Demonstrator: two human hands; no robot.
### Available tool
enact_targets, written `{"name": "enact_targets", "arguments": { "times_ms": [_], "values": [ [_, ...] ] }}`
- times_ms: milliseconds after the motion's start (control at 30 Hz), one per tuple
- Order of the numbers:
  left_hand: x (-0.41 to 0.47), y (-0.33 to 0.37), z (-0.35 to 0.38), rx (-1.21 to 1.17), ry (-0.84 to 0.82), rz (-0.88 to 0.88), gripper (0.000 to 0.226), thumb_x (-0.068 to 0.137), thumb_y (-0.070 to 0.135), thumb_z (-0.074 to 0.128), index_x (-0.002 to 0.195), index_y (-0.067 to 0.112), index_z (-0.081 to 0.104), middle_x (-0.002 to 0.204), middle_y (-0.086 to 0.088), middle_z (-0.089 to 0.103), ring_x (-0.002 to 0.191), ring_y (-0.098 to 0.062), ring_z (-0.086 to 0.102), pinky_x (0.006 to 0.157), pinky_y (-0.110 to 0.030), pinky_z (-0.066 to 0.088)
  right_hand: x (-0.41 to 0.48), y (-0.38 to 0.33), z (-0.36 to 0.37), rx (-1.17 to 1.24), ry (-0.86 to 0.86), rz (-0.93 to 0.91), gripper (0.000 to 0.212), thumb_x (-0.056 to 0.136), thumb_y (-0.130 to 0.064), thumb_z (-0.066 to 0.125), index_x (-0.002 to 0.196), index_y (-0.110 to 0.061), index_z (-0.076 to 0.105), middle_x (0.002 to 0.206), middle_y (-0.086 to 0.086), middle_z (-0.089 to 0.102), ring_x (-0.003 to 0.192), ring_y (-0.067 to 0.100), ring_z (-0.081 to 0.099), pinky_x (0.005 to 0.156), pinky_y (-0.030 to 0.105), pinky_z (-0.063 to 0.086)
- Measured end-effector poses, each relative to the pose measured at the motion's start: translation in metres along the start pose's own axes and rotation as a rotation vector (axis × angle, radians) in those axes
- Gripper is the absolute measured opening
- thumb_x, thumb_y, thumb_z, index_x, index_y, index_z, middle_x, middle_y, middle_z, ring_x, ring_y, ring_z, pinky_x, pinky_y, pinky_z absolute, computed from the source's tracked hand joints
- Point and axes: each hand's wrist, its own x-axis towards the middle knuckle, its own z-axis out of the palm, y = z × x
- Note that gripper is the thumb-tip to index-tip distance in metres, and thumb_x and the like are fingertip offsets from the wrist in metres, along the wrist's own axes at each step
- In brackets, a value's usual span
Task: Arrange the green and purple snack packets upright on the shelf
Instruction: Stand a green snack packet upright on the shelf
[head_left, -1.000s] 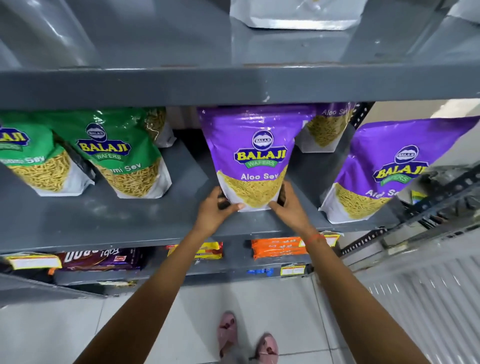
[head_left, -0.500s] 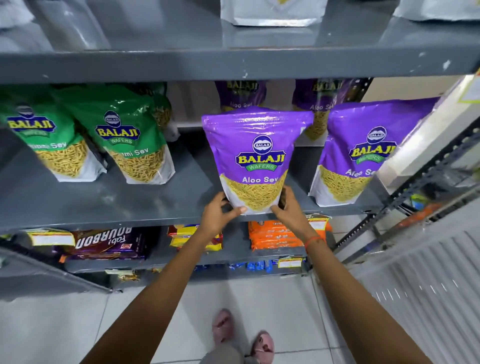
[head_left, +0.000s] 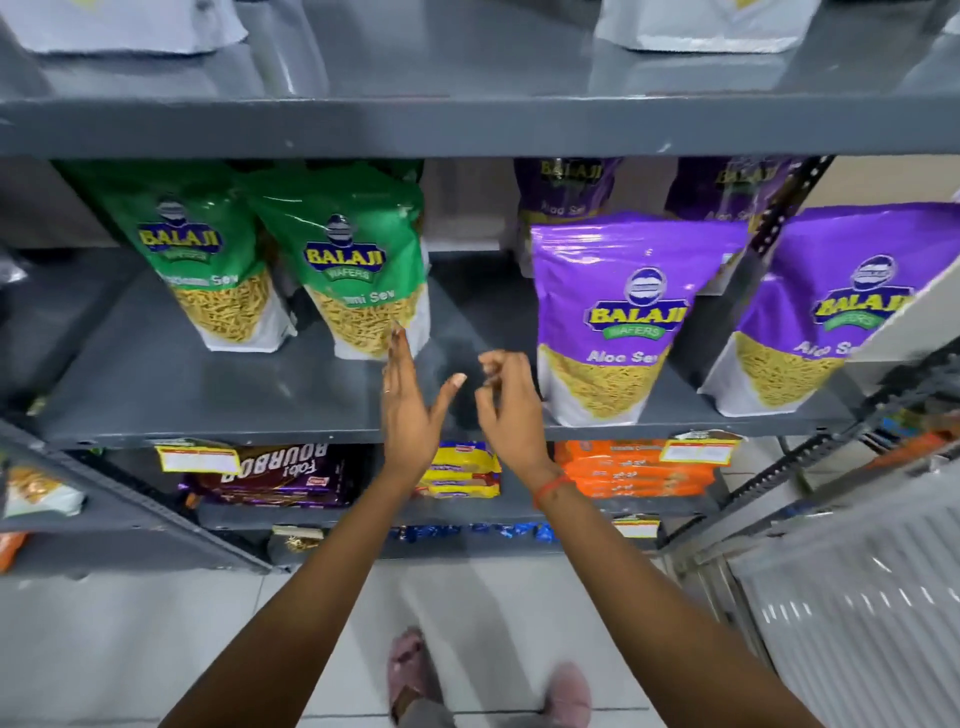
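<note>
Two green packets (head_left: 343, 265) stand upright side by side on the left half of the grey shelf (head_left: 208, 395), and two purple packets (head_left: 618, 317) stand upright in the front row on its right half, with two more purple ones (head_left: 563, 187) behind them, part hidden in shadow. Between the green pair and the purple ones lies a bare strip of shelf running back to the rear wall. Both hands hang over its front edge. The left hand (head_left: 410, 410) is open and flat, holding nothing, its fingertips (head_left: 397, 332) at the lower corner of the nearer green packet; whether they touch is unclear. The right hand (head_left: 511, 405) is loosely curled and empty, just left of the nearer purple packet.
</note>
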Motion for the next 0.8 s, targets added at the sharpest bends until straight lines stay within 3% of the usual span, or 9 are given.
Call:
{"name": "enact_targets", "arguments": {
  "times_ms": [133, 233, 300, 367, 467, 600, 667, 733, 800],
  "values": [
    [0.035, -0.052, -0.041, 0.012, -0.015, -0.179, 0.107, 0.07, 0.063, 0.048, 0.145, 0.003, 0.001, 0.158, -0.016, 0.003, 0.145, -0.026, 0.008, 0.116, -0.031, 0.011, 0.03, 0.001, 0.059, -0.023, -0.105, 0.221, 0.068, 0.077, 0.006, 0.057, 0.138, 0.0, 0.028, 0.13, 0.023, 0.043, 0.116, 0.032, 0.049, 0.103, 0.042, 0.042],
    [0.071, -0.09, -0.062, -0.048, -0.095, -0.24, 0.099, 0.079, 0.029, 0.067, 0.145, 0.0, -0.001, 0.158, -0.017, 0.0, 0.146, -0.028, 0.006, 0.115, -0.025, 0.009, 0.058, 0.009, 0.087, -0.035, -0.208, 0.299, 0.088, 0.077, 0.002, 0.067, 0.143, 0.004, 0.009, 0.151, 0.024, 0.024, 0.14, 0.034, 0.028, 0.117, 0.04, 0.024],
    [0.095, -0.109, -0.072, -0.151, -0.23, -0.248, 0.094, 0.08, 0.016, 0.068, 0.146, 0.006, 0.001, 0.158, -0.013, 0.008, 0.145, -0.025, 0.013, 0.118, -0.033, 0.017, 0.076, 0.011, 0.101, 0.053, -0.246, 0.382, 0.094, 0.076, 0.0, 0.07, 0.145, 0.0, 0.006, 0.153, 0.019, 0.024, 0.142, 0.03, 0.027, 0.117, 0.039, 0.024],
    [0.114, -0.121, -0.078, -0.238, -0.332, -0.28, 0.083, 0.082, 0.015, 0.067, 0.145, 0.008, 0.013, 0.154, -0.011, 0.025, 0.141, -0.024, 0.027, 0.116, -0.041, 0.028, 0.09, 0.013, 0.11, 0.104, -0.277, 0.437, 0.089, 0.075, 0.002, 0.071, 0.144, -0.003, 0.015, 0.148, 0.018, 0.036, 0.136, 0.03, 0.037, 0.112, 0.042, 0.032],
    [0.12, -0.132, -0.08, -0.278, -0.319, -0.305, 0.061, 0.082, 0.012, 0.067, 0.132, 0.0, 0.035, 0.132, -0.012, 0.05, 0.121, -0.022, 0.046, 0.103, -0.035, 0.04, 0.099, 0.016, 0.116, 0.118, -0.306, 0.458, 0.07, 0.075, 0.004, 0.069, 0.133, -0.005, 0.032, 0.138, 0.017, 0.048, 0.128, 0.033, 0.046, 0.109, 0.048, 0.038],
    [0.095, -0.129, -0.083, -0.37, -0.257, -0.276, 0.044, 0.079, 0.004, 0.067, 0.118, 0.001, 0.047, 0.113, -0.006, 0.058, 0.104, -0.018, 0.056, 0.082, -0.012, 0.049, 0.079, 0.015, 0.107, 0.125, -0.325, 0.484, 0.058, 0.077, -0.004, 0.069, 0.125, -0.012, 0.037, 0.134, 0.012, 0.052, 0.123, 0.029, 0.05, 0.105, 0.055, 0.042],
    [0.074, -0.127, -0.087, -0.377, -0.233, -0.254, 0.038, 0.079, 0.008, 0.069, 0.113, 0.014, 0.052, 0.109, 0.0, 0.061, 0.096, -0.008, 0.06, 0.075, -0.003, 0.048, 0.061, 0.011, 0.099, 0.103, -0.344, 0.464, 0.059, 0.078, -0.01, 0.069, 0.126, -0.015, 0.037, 0.135, 0.009, 0.052, 0.124, 0.027, 0.05, 0.105, 0.054, 0.042],
    [0.051, -0.125, -0.09, -0.374, -0.227, -0.243, 0.036, 0.078, 0.015, 0.07, 0.106, 0.03, 0.052, 0.106, 0.008, 0.064, 0.094, 0.006, 0.06, 0.075, -0.002, 0.048, 0.042, 0.009, 0.09, 0.083, -0.36, 0.442, 0.059, 0.078, -0.014, 0.07, 0.127, -0.016, 0.036, 0.133, 0.007, 0.054, 0.122, 0.026, 0.05, 0.104, 0.052, 0.043],
    [0.03, -0.124, -0.093, -0.391, -0.218, -0.255, 0.036, 0.08, 0.017, 0.069, 0.107, 0.032, 0.052, 0.107, 0.009, 0.064, 0.097, 0.006, 0.061, 0.078, -0.006, 0.05, 0.026, 0.008, 0.083, 0.112, -0.375, 0.439, 0.057, 0.079, -0.01, 0.069, 0.126, -0.015, 0.037, 0.124, 0.002, 0.055, 0.117, 0.023, 0.052, 0.104, 0.05, 0.044]
  ]
}}
